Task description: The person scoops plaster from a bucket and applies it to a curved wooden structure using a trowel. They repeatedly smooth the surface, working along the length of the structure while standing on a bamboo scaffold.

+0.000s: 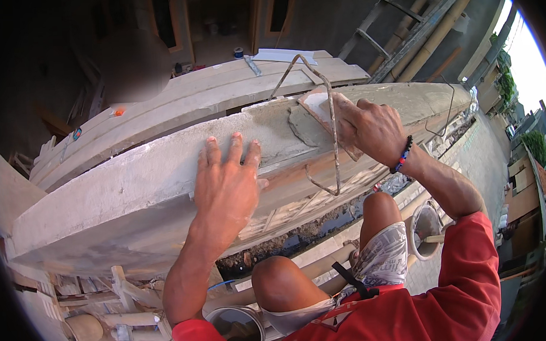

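My left hand (pixel 228 181) lies flat with fingers spread on the pale top of a long concrete ledge (pixel 121 177). Farther right, the fingers of my right hand (pixel 373 129) wrap round a small flat float (pixel 316 103) with a whitish face and worn reddish edges. The float is tilted on the ledge top, at the edge of a patch of wet grey mortar (pixel 298 128). A bent, rusty metal rod clamp (pixel 333 116) spans the ledge close to the float, partly in front of it. Another rod clamp (pixel 451 102) sits farther along the ledge.
Long boards (pixel 190 92) run behind the ledge. A ladder (pixel 374 41) and bamboo poles (pixel 440 32) lean at the back right. Bamboo scaffold poles (pixel 320 269) pass beneath my knees, with ground far below. One bucket (pixel 262 330) is at lower left, another (pixel 412 231) at right.
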The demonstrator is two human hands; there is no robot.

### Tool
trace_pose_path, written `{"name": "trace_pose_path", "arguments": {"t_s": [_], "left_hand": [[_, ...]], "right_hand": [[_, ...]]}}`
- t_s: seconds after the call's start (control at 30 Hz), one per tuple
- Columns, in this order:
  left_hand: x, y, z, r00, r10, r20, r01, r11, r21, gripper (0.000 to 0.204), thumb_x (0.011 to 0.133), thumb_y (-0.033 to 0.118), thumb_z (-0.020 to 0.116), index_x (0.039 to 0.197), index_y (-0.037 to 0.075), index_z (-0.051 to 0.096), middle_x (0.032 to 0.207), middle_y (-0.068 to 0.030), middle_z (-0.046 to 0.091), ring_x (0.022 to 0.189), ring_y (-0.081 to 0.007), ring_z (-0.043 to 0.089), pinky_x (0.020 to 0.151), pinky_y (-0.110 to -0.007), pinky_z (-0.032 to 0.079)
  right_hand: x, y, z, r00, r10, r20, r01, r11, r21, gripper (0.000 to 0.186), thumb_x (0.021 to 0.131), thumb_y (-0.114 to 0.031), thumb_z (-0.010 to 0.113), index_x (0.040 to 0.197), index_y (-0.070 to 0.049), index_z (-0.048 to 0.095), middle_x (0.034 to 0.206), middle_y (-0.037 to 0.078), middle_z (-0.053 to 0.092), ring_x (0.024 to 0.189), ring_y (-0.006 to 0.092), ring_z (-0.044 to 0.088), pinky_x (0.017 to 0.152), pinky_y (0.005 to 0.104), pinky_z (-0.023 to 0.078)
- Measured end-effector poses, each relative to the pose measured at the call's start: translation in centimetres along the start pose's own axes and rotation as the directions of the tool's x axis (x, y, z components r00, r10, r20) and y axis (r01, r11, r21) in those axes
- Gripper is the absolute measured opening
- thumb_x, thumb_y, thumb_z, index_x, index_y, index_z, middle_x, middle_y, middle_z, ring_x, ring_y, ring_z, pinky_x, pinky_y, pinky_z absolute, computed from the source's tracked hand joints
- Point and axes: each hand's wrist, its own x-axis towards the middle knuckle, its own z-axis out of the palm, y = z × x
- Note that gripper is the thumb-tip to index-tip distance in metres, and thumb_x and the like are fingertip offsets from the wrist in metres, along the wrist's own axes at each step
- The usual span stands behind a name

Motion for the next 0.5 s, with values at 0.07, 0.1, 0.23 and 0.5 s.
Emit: {"name": "trace_pose_path", "arguments": {"t_s": [0.07,0.1,0.23,0.5], "left_hand": [[-0.1,0.1,0.2,1.000,-0.006,0.001,0.006,1.000,-0.006,0.062,0.082,0.034,0.073,0.137,0.011,0.055,0.144,-0.0168,0.048,0.131,-0.0460,0.042,0.109,-0.049,0.036],[-0.3,0.0,0.2,1.000,-0.010,0.002,0.010,1.000,-0.009,0.062,0.082,0.034,0.073,0.137,0.010,0.055,0.143,-0.0169,0.049,0.131,-0.0457,0.042,0.109,-0.048,0.036],[-0.4,-0.2,0.4,1.000,-0.019,0.004,0.019,1.000,-0.013,0.062,0.082,0.033,0.073,0.136,0.009,0.055,0.143,-0.0170,0.049,0.131,-0.0456,0.043,0.110,-0.047,0.035],[0.2,0.4,0.3,1.000,-0.022,-0.022,0.022,0.999,-0.028,0.061,0.082,0.034,0.072,0.136,0.009,0.055,0.143,-0.0169,0.049,0.131,-0.0459,0.042,0.111,-0.047,0.034]], "right_hand": [[-0.6,1.4,0.2,0.999,0.045,0.029,-0.045,0.999,-0.010,0.049,0.086,-0.022,0.059,0.133,-0.008,0.056,0.076,0.018,0.064,0.063,0.0337,0.064,0.058,0.0442,0.051],[-1.0,2.2,0.3,0.997,0.069,0.042,-0.068,0.998,-0.017,0.050,0.086,-0.021,0.059,0.134,-0.008,0.056,0.077,0.018,0.064,0.065,0.0332,0.063,0.061,0.0442,0.051],[-3.4,6.4,1.4,0.984,0.173,0.032,-0.172,0.985,-0.017,0.049,0.086,-0.021,0.058,0.133,-0.008,0.056,0.081,0.020,0.066,0.070,0.0370,0.065,0.066,0.0470,0.052],[-8.7,15.2,-2.9,0.863,0.492,-0.111,-0.504,0.849,-0.157,0.046,0.085,-0.017,0.057,0.130,-0.008,0.059,0.081,0.025,0.068,0.073,0.0385,0.068,0.070,0.0475,0.053]]}}
